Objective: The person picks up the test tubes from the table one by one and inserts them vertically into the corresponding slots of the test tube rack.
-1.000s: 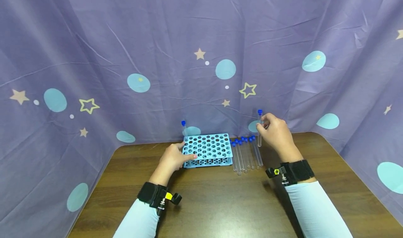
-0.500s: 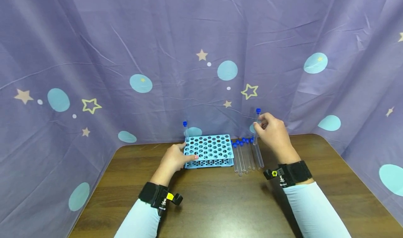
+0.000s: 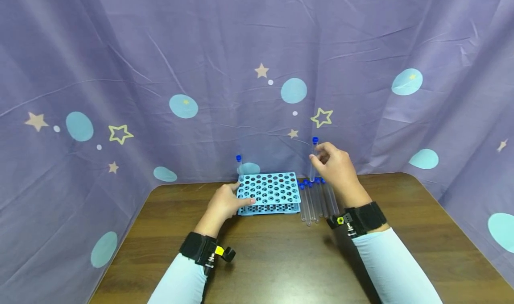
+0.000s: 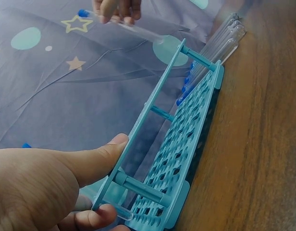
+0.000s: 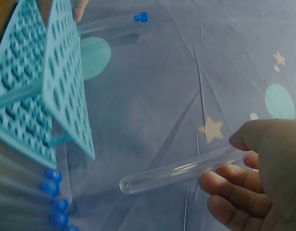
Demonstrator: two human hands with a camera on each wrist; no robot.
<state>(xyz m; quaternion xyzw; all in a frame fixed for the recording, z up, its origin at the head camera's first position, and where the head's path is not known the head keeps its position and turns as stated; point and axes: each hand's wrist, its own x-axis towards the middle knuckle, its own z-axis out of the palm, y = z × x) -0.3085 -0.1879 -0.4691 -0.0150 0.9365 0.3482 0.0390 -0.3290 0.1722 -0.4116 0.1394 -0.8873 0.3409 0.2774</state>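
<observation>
Standing upright, cap up, the test tube (image 3: 313, 160) hangs pinched in the right hand (image 3: 335, 170).

Rack (image 3: 268, 192) top open — corner tube (image 3: 239, 165) aside

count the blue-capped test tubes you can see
7, perhaps more hidden: one standing in the rack's back-left corner, one held upright in the right hand, about five lying beside the rack, partly behind that hand.

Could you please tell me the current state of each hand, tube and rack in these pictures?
Left hand: grips the rack's left end.
Right hand: pinches the held tube.
Held tube: capped, upright, in the air.
Rack: flat on the table, holes mostly empty.
Racked tube: capped, upright in the far-left corner.
Loose tubes: capped, lying beside the rack.
</observation>
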